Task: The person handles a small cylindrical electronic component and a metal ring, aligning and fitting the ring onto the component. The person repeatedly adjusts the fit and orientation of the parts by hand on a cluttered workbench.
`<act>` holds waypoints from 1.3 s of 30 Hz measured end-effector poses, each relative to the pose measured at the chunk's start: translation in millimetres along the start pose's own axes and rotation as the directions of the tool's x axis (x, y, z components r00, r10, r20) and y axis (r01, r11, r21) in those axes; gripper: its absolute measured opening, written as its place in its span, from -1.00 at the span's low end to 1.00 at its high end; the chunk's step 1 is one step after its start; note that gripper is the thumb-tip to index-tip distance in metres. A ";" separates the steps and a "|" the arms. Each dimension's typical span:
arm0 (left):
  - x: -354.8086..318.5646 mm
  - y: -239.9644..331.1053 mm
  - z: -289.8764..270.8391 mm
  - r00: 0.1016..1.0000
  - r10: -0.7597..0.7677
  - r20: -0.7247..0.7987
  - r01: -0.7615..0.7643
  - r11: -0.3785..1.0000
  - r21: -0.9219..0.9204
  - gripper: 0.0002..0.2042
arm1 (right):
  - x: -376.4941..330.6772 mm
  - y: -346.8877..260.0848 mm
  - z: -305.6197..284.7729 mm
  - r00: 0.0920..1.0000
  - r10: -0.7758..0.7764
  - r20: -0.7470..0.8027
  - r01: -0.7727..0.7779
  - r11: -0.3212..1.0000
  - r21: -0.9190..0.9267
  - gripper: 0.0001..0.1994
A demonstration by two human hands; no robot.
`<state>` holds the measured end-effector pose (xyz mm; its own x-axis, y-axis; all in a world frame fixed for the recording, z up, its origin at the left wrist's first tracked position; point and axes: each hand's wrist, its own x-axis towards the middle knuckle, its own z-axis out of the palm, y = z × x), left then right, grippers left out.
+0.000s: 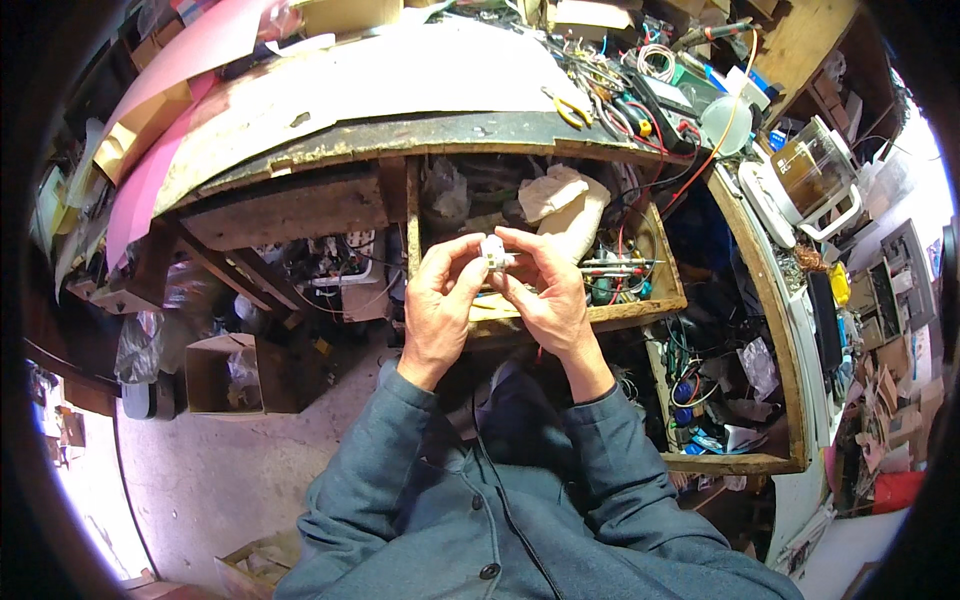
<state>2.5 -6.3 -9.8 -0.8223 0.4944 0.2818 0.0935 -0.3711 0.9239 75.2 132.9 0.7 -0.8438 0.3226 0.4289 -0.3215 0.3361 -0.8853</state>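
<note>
A small white plastic part [493, 250] with darker openings is pinched between the fingertips of both hands; its exact kind is too small to tell. My left hand [440, 305] grips it from the left with thumb and forefinger. From the right, my right hand [550, 300] closes on the same piece. Below and behind them is an open wooden drawer [640, 311], holding a cream cloth [570, 205] and tangled parts. Thin metal rods [620, 268] stick out just right of my right hand; whether it holds them or they lie in the drawer, I cannot tell.
A white sheet [400, 75] covers the workbench beyond the drawer. Yellow-handled pliers [570, 108], cables and a meter [668, 95] crowd its right part. A coffee maker [805, 175] stands farther right. A second drawer [740, 463] holds wires; a cardboard box [225, 375] sits on the floor at left.
</note>
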 end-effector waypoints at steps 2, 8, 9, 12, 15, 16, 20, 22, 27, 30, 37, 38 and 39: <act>0.0 0.3 0.8 1.000 -0.004 0.001 0.004 1.000 -0.006 -0.72 | -0.6 1.8 0.8 1.000 0.030 -0.003 -0.030 0.997 0.074 -0.57; -0.4 3.9 1.6 1.000 0.003 0.002 -0.003 1.000 -0.011 -0.69 | -1.9 3.3 1.0 0.997 0.074 0.003 -0.073 0.975 0.208 -0.59; -0.7 5.4 2.4 1.000 0.012 0.001 -0.012 1.000 -0.025 -0.69 | -2.0 3.5 1.4 0.997 0.080 0.003 -0.079 0.966 0.245 -0.59; -2.0 8.0 3.5 0.999 -0.026 0.028 0.028 0.997 -0.067 -0.68 | -2.1 5.2 2.1 0.995 0.095 -0.030 -0.079 0.933 0.352 -0.58; -2.8 2.7 1.8 0.997 -0.039 0.069 0.045 0.995 -0.089 -0.68 | -1.6 4.4 1.7 0.995 0.093 -0.037 -0.074 0.931 0.358 -0.58; -2.6 0.8 1.3 0.997 -0.033 0.071 0.038 0.997 -0.074 -0.68 | -1.5 4.8 1.3 0.995 0.091 -0.033 -0.074 0.935 0.347 -0.58; -2.2 -1.8 0.8 0.997 -0.026 0.071 0.029 0.999 -0.035 -0.67 | -1.9 8.3 0.2 0.996 0.081 -0.028 -0.069 0.953 0.295 -0.57; -1.7 -1.3 0.8 0.997 -0.032 0.068 0.033 0.999 -0.021 -0.68 | -2.0 9.2 0.3 0.997 0.068 -0.037 -0.056 0.966 0.251 -0.56; -1.4 -4.0 -0.4 0.996 -0.037 0.082 0.040 0.998 -0.044 -0.65 | -2.5 11.0 0.7 0.997 0.050 -0.060 -0.039 0.982 0.183 -0.57; -1.6 -2.6 0.2 0.995 0.001 0.098 0.000 1.000 -0.005 -0.62 | -2.2 6.7 0.6 0.997 0.013 -0.081 -0.002 0.990 0.139 -0.57; -1.8 -1.6 1.6 0.996 0.038 0.086 -0.036 0.999 -0.023 -0.49 | -1.8 6.5 4.1 0.993 -0.039 -0.108 0.054 0.989 0.141 -0.53; -2.0 -2.0 1.6 0.996 0.052 0.079 -0.050 0.999 -0.020 -0.47 | -1.6 4.9 4.1 0.993 -0.033 -0.112 0.047 0.991 0.125 -0.53; -2.0 -2.4 1.4 0.995 0.065 0.072 -0.064 0.998 -0.016 -0.45 | -1.5 4.1 4.0 0.993 -0.026 -0.115 0.039 0.993 0.109 -0.52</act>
<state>4.7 -5.3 -12.3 -0.7720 0.5244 0.3593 0.1371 -0.4145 0.8997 73.5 130.2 -4.3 -0.7798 0.4135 0.4701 -0.3990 0.2504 -0.8821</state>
